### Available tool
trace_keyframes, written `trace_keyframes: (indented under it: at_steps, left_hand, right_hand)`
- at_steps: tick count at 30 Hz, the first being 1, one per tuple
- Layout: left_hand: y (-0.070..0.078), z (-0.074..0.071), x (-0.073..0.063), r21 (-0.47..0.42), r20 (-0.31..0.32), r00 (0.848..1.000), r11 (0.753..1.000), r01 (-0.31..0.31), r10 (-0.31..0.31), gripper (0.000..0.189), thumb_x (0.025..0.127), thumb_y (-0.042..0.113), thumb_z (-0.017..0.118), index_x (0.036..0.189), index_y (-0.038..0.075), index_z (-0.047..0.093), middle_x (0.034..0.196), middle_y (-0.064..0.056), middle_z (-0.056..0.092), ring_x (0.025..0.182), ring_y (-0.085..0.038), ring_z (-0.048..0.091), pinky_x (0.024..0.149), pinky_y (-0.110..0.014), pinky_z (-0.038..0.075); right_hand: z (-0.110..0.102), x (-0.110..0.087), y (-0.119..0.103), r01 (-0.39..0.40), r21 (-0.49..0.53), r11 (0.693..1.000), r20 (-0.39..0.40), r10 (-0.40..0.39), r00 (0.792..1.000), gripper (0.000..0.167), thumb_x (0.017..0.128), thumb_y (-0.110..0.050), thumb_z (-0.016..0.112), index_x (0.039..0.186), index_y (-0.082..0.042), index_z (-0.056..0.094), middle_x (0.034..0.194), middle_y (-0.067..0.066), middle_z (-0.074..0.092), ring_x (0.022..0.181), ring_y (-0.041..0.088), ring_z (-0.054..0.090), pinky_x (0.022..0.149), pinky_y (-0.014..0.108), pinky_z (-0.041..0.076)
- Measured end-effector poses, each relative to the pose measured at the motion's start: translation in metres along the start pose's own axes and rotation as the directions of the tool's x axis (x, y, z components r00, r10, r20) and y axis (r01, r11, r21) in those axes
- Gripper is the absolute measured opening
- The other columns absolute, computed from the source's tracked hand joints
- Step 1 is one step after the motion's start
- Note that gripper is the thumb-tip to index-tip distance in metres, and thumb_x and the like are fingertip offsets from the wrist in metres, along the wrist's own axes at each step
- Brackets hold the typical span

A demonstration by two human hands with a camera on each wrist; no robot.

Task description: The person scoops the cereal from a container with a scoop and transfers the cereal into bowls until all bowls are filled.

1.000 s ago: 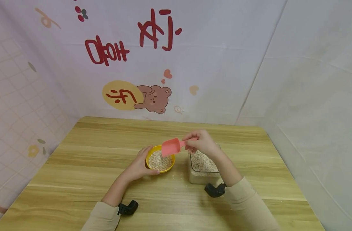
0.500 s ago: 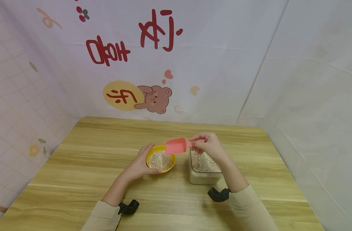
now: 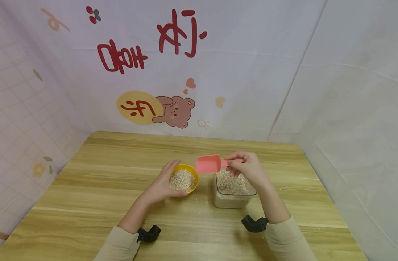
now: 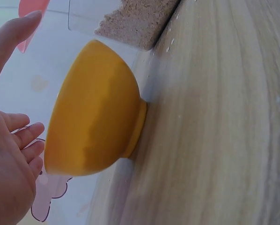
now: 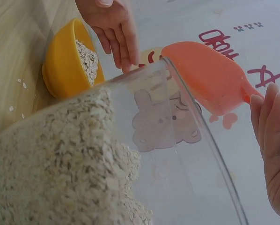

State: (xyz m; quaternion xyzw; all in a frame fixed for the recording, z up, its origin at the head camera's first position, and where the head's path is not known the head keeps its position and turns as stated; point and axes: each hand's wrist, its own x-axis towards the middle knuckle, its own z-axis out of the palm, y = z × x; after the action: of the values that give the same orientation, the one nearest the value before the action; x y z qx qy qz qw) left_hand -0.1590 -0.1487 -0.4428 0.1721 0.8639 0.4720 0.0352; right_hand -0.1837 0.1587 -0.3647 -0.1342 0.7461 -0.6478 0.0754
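A yellow bowl [image 3: 186, 166] of oat flakes [image 3: 182, 181] stands upright on the table. My left hand [image 3: 161, 185] hovers around its rim, fingers and thumb spread; in the left wrist view the fingers [image 4: 25, 140] look clear of the bowl wall [image 4: 91, 112]. My right hand [image 3: 249, 169] pinches the handle of a pink scoop [image 3: 208, 164]. The scoop hangs in the air between the bowl and a clear square container [image 3: 229, 203] of oats, and no oats show inside it. In the right wrist view, the scoop [image 5: 205, 77] is beyond the container's rim.
A few loose flakes [image 3: 196, 199] lie on the wooden table [image 3: 120, 163] between bowl and container. White printed curtains [image 3: 251, 72] hang behind the table and along both sides. A black camera mount [image 3: 254, 224] sits on each wrist.
The scoop and my right hand have shifted right, away from above the bowl toward the container. My left hand has loosened from the bowl and moved slightly upward and to the right.
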Motion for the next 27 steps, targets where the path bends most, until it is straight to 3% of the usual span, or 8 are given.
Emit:
trace_keyframes:
  at_steps: [4,10,15,22,27]
  left_hand:
    - [0.004,0.003,0.002,-0.003,0.004,1.000,1.000,-0.005,0.005,0.111,0.063,0.030,0.090,0.152,0.017,0.024,0.155,-0.009,0.018,0.140,-0.031,0.019,0.107,-0.058,0.023]
    - [0.008,0.009,0.005,0.007,0.018,0.999,0.999,-0.039,0.039,0.113,0.062,0.030,0.091,0.152,0.018,0.024,0.155,-0.009,0.018,0.140,-0.029,0.020,0.107,-0.056,0.025]
    - [0.011,0.015,0.010,-0.014,0.034,0.998,0.998,-0.061,0.061,0.113,0.062,0.031,0.091,0.152,0.018,0.023,0.155,-0.010,0.018,0.135,-0.030,0.031,0.105,-0.050,0.032]
    - [0.019,0.021,0.015,0.025,0.041,0.996,0.997,-0.078,0.077,0.114,0.063,0.033,0.090,0.153,0.018,0.023,0.155,-0.008,0.019,0.140,-0.025,0.018,0.108,-0.053,0.024]
    - [0.026,0.027,0.018,0.041,0.053,0.994,0.994,-0.099,0.097,0.113,0.064,0.034,0.089,0.153,0.020,0.021,0.156,-0.006,0.018,0.140,-0.025,0.019,0.108,-0.053,0.024]
  right_hand:
    - [-0.007,-0.006,0.000,0.005,0.012,1.000,-0.020,-0.005,1.000,0.019,0.088,0.002,0.061,0.104,0.012,0.065,0.077,0.026,0.065,0.052,0.017,0.060,0.048,0.029,0.053]
    - [-0.016,-0.013,0.000,0.028,0.008,1.000,-0.045,-0.028,0.999,0.019,0.088,0.001,0.061,0.103,0.013,0.064,0.071,0.017,0.066,0.051,0.017,0.059,0.048,0.030,0.053]
    - [-0.025,-0.019,0.002,0.026,0.000,1.000,-0.078,-0.026,0.997,0.020,0.089,0.002,0.061,0.104,0.014,0.064,0.070,0.014,0.066,0.051,0.016,0.060,0.047,0.029,0.053]
    - [-0.039,-0.029,0.003,0.015,-0.019,1.000,-0.106,-0.017,0.994,0.022,0.090,-0.001,0.063,0.105,0.015,0.062,0.073,0.020,0.066,0.052,0.017,0.061,0.048,0.029,0.053]
    - [-0.048,-0.035,0.003,0.012,-0.037,0.999,-0.127,-0.017,0.992,0.025,0.091,-0.002,0.063,0.106,0.018,0.060,0.072,0.016,0.067,0.052,0.016,0.060,0.049,0.028,0.053]
